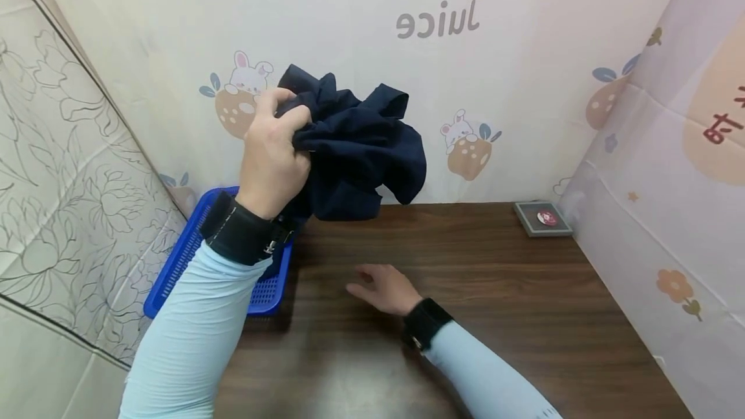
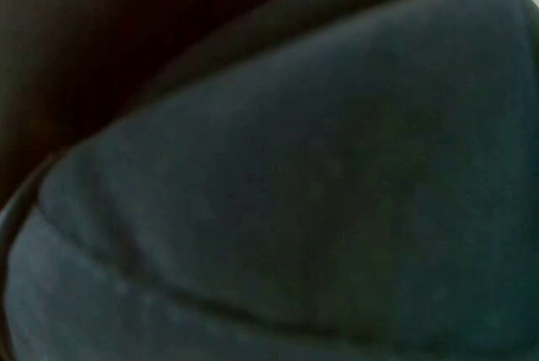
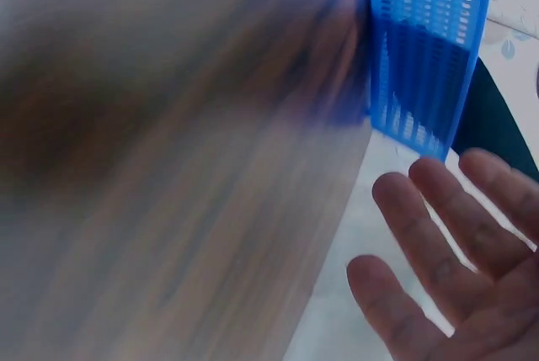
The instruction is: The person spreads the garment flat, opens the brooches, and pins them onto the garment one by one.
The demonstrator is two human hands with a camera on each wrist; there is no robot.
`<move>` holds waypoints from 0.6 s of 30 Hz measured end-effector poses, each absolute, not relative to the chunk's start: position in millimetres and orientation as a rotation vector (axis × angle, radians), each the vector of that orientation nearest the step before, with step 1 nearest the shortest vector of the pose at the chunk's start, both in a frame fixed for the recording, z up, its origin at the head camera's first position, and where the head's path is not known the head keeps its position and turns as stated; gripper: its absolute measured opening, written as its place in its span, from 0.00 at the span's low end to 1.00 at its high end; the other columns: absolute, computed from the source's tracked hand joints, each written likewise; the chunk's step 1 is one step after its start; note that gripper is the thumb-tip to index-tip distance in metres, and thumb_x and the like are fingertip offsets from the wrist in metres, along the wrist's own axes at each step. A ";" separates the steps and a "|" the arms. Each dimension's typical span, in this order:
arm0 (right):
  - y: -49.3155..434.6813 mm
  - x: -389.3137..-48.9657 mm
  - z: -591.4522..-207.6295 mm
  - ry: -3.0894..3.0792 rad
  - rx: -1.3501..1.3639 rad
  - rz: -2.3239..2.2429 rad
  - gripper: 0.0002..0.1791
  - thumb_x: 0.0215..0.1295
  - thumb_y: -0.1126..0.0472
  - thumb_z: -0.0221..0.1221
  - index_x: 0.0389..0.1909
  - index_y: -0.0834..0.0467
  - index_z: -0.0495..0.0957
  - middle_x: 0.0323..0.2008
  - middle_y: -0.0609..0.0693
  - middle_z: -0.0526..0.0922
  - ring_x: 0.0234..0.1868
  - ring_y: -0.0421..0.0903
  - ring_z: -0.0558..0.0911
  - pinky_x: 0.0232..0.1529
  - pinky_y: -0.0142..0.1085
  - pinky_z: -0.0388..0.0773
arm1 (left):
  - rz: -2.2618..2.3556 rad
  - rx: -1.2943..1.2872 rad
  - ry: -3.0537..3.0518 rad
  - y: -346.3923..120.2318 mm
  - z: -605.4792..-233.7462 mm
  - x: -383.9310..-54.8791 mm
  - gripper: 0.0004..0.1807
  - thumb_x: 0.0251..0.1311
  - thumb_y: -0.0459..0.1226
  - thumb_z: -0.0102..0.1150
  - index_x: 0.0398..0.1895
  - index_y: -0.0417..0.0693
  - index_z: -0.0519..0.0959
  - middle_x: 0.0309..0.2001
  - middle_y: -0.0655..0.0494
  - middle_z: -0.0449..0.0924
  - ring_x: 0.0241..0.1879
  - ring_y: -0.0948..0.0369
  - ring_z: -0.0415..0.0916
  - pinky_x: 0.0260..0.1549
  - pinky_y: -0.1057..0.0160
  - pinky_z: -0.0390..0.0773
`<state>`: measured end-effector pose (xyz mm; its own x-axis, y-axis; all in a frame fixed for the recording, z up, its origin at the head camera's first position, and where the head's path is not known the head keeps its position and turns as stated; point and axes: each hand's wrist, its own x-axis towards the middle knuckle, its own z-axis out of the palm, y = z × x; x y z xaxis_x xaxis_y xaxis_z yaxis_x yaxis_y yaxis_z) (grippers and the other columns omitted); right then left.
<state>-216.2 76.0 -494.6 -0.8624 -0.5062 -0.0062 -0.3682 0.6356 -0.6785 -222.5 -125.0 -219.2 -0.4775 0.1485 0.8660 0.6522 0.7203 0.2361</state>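
Note:
Held up in front of the back wall, a bunched dark navy cloth garment (image 1: 363, 147) hangs in loose folds from my left hand (image 1: 273, 147), whose fingers grip it at its left end. In the left wrist view the dark fabric (image 2: 320, 176) fills nearly everything, close to the camera. Below the left forearm stands a blue plastic basket (image 1: 270, 293), partly covered by the arm and cloth. My right hand (image 1: 387, 290) hovers low over the table, fingers relaxed and holding nothing. The right wrist view shows its spread fingers (image 3: 429, 235) with the basket's slotted wall beyond.
The dark wood-grain table (image 1: 495, 290) meets a printed fabric wall (image 1: 361, 18) at the back. A small grey square tray (image 1: 541, 228) with a round red-and-white piece sits at the back right corner. Patterned curtains close in both sides.

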 end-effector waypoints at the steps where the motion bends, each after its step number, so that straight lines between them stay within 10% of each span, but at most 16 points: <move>1: 65.2 -223.8 -492.7 2.656 -0.693 -1.055 0.35 0.64 0.33 0.51 0.60 0.55 0.74 0.53 0.52 0.81 0.51 0.46 0.80 0.50 0.43 0.76 | -0.701 -0.605 -2.012 -124.0 -220.1 -222.4 0.10 0.57 0.26 0.45 0.23 0.42 0.75 0.48 0.40 0.71 0.46 0.47 0.71 0.47 0.50 0.76; 15: -40.5 -292.7 -463.1 2.891 -0.395 -0.965 0.31 0.61 0.28 0.47 0.35 0.50 0.83 0.36 0.45 0.84 0.34 0.44 0.81 0.35 0.40 0.77 | -0.788 -0.562 -1.983 -121.1 -222.6 -215.6 0.10 0.60 0.28 0.44 0.25 0.40 0.76 0.50 0.41 0.71 0.48 0.48 0.72 0.49 0.52 0.75; 18: -45.6 -301.8 -461.2 2.778 -0.219 -1.093 0.33 0.60 0.28 0.48 0.43 0.52 0.81 0.45 0.48 0.81 0.41 0.46 0.78 0.44 0.39 0.75 | -0.804 -0.550 -1.982 -121.3 -223.6 -213.7 0.11 0.60 0.28 0.44 0.26 0.40 0.77 0.50 0.41 0.71 0.48 0.48 0.72 0.50 0.52 0.75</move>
<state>-301.8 -45.6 -461.2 -0.9784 -0.1889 -0.0835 -0.0814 0.7240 -0.6850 -213.7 -121.3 -223.6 -0.4966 0.0638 0.8656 0.6490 0.6895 0.3215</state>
